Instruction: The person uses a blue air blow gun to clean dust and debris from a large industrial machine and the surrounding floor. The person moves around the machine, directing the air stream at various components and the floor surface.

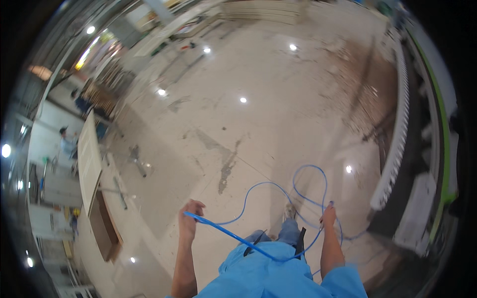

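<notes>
A thin blue hose (pixel 263 252) spans from one hand to the other across the front of my blue shirt. My left hand (pixel 191 209) is closed round it at the left, where strands run together. Out to the right, my right hand (pixel 328 217) grips the same hose, its fingers wrapped round it. Between the hands, a loose length curves out ahead of me and forms a loop above the floor. More of the hose trails down past my right hand toward the machine at the right.
A long machine with a ribbed pale edge (pixel 397 149) stands along the right side. Dust and debris (pixel 367 84) cover the floor ahead of it. At the left are a pale panel (pixel 89 159), a brown box-like piece (pixel 105 228) and two people farther off. Stacked boards (pixel 263 11) lie at the back.
</notes>
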Action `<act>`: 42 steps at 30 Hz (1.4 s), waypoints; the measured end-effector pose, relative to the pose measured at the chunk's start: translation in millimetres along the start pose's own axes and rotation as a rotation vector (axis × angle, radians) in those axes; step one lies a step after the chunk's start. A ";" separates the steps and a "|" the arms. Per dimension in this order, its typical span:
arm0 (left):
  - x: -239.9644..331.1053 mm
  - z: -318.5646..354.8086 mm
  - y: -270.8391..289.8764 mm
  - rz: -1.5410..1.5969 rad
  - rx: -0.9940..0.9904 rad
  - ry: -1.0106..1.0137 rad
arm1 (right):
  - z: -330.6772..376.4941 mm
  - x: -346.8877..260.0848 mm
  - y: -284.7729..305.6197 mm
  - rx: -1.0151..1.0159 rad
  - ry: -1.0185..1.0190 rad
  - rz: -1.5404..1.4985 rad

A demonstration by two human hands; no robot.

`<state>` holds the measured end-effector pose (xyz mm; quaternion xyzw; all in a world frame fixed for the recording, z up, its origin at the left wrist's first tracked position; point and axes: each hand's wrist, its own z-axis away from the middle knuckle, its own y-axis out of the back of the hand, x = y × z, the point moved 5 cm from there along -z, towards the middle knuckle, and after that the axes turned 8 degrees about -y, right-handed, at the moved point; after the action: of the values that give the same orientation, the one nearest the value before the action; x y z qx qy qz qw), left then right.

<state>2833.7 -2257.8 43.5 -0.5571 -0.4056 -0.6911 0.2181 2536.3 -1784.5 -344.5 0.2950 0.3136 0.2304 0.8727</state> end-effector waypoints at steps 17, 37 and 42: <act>-43.9 -69.0 144.6 0.141 0.475 0.120 | 418.0 -308.7 -432.2 -0.667 1.447 1.156; -26.2 -526.8 326.1 0.275 0.252 -0.169 | 454.5 -637.3 -727.5 -0.742 1.157 1.060; -6.3 -668.0 377.6 0.334 0.299 -0.232 | 573.8 -783.7 -842.5 -0.722 1.293 0.901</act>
<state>2723.8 -3013.0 123.9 -0.6535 -0.4278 -0.5093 0.3613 2564.9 -3063.6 -216.4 -0.0928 0.5090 0.7621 0.3891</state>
